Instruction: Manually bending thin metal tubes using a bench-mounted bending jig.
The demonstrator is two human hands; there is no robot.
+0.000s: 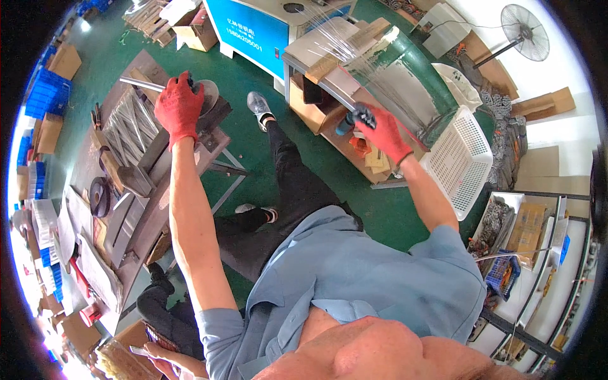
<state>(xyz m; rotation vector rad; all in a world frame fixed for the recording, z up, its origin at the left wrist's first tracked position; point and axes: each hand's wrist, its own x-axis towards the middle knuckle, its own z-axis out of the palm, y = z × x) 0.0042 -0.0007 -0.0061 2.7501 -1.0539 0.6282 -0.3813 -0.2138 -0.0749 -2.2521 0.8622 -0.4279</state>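
Note:
My left hand (180,111), in a red glove with dark fingertips, is closed over a pale metal strip (140,83) at the far end of the left workbench. Beside its fingers is a round metal disc (208,96), partly covered. A bundle of long grey metal strips (128,120) lies on the bench close by. To the right, my right hand (384,133), gloved the same way, has its fingers curled round a thin metal rod (342,97) at the edge of the right table. The rod's end inside the fingers is hidden. Fine wires (326,39) fan out above that table.
A curved green sheet (411,82) covers part of the right table, with a white perforated basket (461,166) beside it. A blue and white machine (247,37) stands ahead. Another person's hand (166,356) shows at lower left. A fan (524,31) stands far right.

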